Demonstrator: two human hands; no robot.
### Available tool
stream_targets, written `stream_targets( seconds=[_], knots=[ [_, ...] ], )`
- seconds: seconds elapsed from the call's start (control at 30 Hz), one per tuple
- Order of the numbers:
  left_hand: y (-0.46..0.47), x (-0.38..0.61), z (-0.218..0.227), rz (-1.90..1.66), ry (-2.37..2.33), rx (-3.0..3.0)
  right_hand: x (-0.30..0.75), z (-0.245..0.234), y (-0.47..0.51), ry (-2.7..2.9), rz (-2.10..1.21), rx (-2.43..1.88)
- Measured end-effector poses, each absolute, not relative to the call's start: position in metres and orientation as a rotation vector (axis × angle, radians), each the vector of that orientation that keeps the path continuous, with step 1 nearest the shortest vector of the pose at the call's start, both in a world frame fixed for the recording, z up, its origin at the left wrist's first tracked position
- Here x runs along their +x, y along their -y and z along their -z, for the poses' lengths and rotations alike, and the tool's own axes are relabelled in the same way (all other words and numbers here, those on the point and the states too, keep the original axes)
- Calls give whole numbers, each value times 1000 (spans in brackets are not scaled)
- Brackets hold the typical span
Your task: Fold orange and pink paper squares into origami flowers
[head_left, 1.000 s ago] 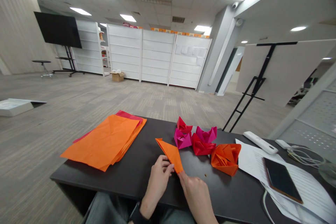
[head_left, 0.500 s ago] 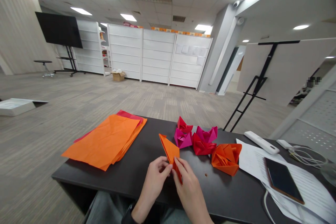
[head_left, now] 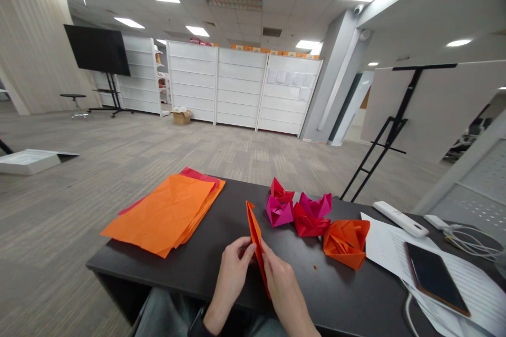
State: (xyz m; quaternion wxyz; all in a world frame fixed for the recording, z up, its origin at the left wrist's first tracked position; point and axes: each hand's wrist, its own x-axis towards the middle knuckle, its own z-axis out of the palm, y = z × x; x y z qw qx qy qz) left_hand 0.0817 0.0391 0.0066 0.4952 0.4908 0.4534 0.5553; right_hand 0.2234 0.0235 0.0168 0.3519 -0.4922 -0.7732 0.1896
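Dark desk [head_left: 197, 274], orange paper stack [head_left: 158, 216] on the left, and all the action at near centre!
Right hand [head_left: 281, 280] grips, left hand [head_left: 234, 264] pinches the folded orange sheet [head_left: 254, 222], nearly edge-on between them; clean creasing, I'd judge, wants layers flush and even finger pressure.

On the desk [head_left: 336, 295], a stack of sheets [head_left: 162, 216] lies at the left, a cluster of folded papers [head_left: 310, 224] sits right of centre, and the held paper [head_left: 255, 229] is between the left hand [head_left: 234, 263] and the right hand [head_left: 283, 281], nearer the front edge. Farther right, the phone [head_left: 437, 276] lies on loose pages [head_left: 381, 242]. Beyond the desk stand shelves [head_left: 241, 89], with the screen [head_left: 97, 50] toward their left.
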Motion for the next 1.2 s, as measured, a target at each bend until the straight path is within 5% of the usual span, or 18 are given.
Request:
stream_targets(
  seconds=[0.43, 1.2],
  knots=[
    [-32, 62, -33, -1222, -1625, 1450, 220, -34, -32, 1740, -330, -1686],
    [-23, 68, -41, -1312, -1736, 1814, 203, -43, -35, 1653, -339, -1607]
  ],
)
